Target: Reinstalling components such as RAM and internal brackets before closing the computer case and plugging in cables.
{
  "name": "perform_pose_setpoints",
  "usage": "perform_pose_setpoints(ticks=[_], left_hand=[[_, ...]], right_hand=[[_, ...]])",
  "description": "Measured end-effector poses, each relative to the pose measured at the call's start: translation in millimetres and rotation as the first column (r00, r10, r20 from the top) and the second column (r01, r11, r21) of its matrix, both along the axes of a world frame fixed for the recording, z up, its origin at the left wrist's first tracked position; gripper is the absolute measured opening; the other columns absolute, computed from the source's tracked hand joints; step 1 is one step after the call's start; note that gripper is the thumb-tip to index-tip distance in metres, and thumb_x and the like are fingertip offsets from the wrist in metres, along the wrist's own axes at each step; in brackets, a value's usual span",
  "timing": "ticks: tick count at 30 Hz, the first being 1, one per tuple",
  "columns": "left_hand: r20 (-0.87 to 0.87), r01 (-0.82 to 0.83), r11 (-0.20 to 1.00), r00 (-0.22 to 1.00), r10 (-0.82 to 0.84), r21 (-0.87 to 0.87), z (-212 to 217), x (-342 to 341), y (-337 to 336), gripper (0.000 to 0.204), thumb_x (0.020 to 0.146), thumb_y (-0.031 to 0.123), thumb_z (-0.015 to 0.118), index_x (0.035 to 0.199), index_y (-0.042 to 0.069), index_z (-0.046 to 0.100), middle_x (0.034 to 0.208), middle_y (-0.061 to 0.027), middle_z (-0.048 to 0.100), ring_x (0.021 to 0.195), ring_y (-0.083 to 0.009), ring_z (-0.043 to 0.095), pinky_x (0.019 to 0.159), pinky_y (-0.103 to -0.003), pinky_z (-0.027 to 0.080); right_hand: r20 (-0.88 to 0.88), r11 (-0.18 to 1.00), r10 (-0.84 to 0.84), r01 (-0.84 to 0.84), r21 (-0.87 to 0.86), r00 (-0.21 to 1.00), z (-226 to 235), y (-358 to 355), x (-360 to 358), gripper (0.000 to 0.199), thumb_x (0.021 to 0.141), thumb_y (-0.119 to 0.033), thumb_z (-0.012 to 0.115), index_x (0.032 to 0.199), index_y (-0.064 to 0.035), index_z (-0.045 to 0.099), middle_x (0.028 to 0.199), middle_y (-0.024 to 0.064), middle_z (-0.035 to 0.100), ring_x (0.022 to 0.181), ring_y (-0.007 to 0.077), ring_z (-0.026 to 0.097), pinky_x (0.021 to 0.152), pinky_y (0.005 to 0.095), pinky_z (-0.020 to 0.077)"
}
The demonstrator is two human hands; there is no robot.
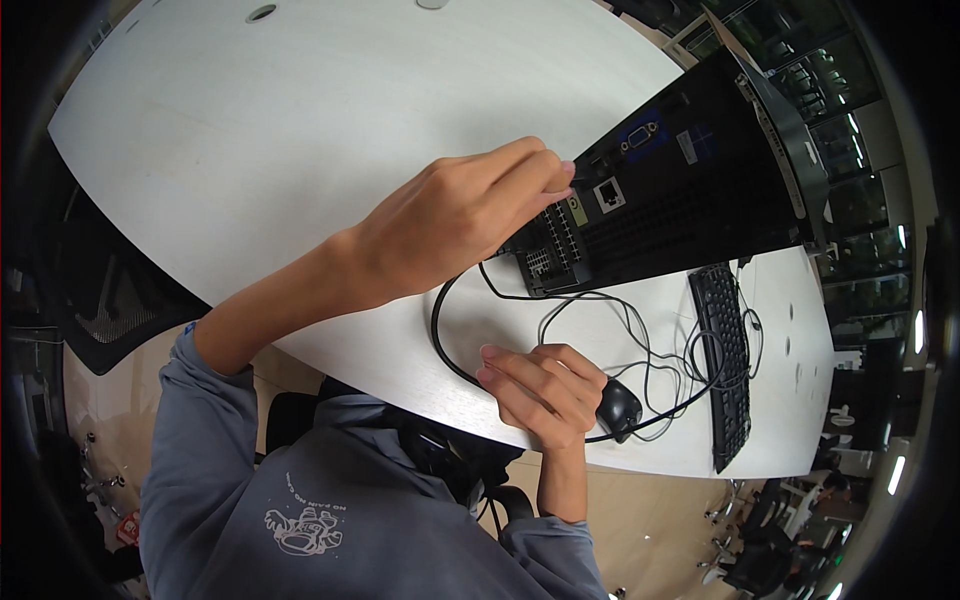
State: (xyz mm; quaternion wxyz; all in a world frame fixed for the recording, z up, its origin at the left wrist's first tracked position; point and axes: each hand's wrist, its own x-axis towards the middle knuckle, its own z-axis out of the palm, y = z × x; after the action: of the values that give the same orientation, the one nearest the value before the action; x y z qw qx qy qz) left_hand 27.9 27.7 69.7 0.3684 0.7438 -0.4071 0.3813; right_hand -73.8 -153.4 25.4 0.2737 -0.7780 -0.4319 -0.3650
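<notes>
A black computer tower (690,170) lies on the white table (300,120), its port side facing me. My left hand (470,215) reaches to the near end of that side, fingertips pinched together against it. Whatever sits between them is hidden. Close to the fingertips are a network port (609,195) and, farther up, a blue-framed video port (640,137). My right hand (545,395) hovers or rests near the table's front edge, fingers loosely bent and apart. A thick black cable (437,325) curves beneath it; no grip on the cable is visible.
A black mouse (620,408) lies just right of my right hand. Thin black cords (640,335) tangle between it and a black keyboard (730,370). Round cable holes pierce the tabletop, one at the far left (261,13). A black mesh chair (120,300) stands at left.
</notes>
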Motion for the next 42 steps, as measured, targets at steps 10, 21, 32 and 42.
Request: perform_pose_setpoints(ticks=[10, 21, 32, 42], left_hand=[[0.080, -0.080, 0.996, 0.993, 0.083, -0.038, -7, 3, -17, 0.015, 0.082, -0.006, 0.072, 0.085, -0.007, 0.057, 0.077, -0.0089, 0.057, 0.058, -0.0151, 0.060, 0.043, -0.029, 0.043], [-0.411, 0.092, 0.946, 0.885, -0.221, -0.310, -15, 28, 11, 0.082, 0.100, 0.068, 0.017, 0.104, -0.001, 0.061, 0.070, -0.0015, 0.053, 0.059, -0.0103, 0.045, 0.058, -0.024, 0.036], [-0.847, -0.159, 0.902, 0.438, -0.301, -0.402, -98, 58, 22, 0.059, 0.104, 0.060, 0.028, 0.093, 0.007, 0.053, 0.058, 0.0080, 0.030, 0.049, -0.0009, 0.022, 0.044, -0.019, 0.019], [-0.829, -0.146, 0.925, 0.508, -0.234, -0.350, -92, 57, 14, 0.055, 0.105, 0.054, 0.033, 0.087, 0.006, 0.053, 0.057, 0.0080, 0.032, 0.046, 0.0000, 0.023, 0.041, -0.018, 0.019]], right_hand=[[-0.050, 1.000, -0.010, 0.009, -0.022, 0.999, 3, 9, -2, 0.025, 0.072, -0.001, 0.080, 0.089, -0.0157, 0.071, 0.087, -0.0022, 0.073, 0.054, 0.0105, 0.053, 0.053, 0.0220, 0.0443], [0.010, 0.993, 0.017, -0.018, 0.116, 1.000, 6, -3, 2, 0.017, 0.071, -0.005, 0.067, 0.087, -0.0065, 0.072, 0.088, 0.0046, 0.071, 0.060, 0.0123, 0.057, 0.055, 0.0225, 0.0437], [-0.476, 0.317, -0.546, 0.696, 0.645, 0.690, 20, -183, -43, 0.018, 0.093, -0.003, 0.066, 0.107, -0.0012, 0.055, 0.085, 0.0064, 0.063, 0.081, 0.0146, 0.064, 0.074, 0.0264, 0.0509], [-0.425, 0.324, -0.849, 0.945, 0.053, 0.315, -24, -390, 41, 0.030, 0.096, -0.029, 0.061, 0.120, -0.0115, 0.066, 0.105, 0.0166, 0.068, 0.085, 0.0283, 0.069, 0.084, 0.0403, 0.0512]])
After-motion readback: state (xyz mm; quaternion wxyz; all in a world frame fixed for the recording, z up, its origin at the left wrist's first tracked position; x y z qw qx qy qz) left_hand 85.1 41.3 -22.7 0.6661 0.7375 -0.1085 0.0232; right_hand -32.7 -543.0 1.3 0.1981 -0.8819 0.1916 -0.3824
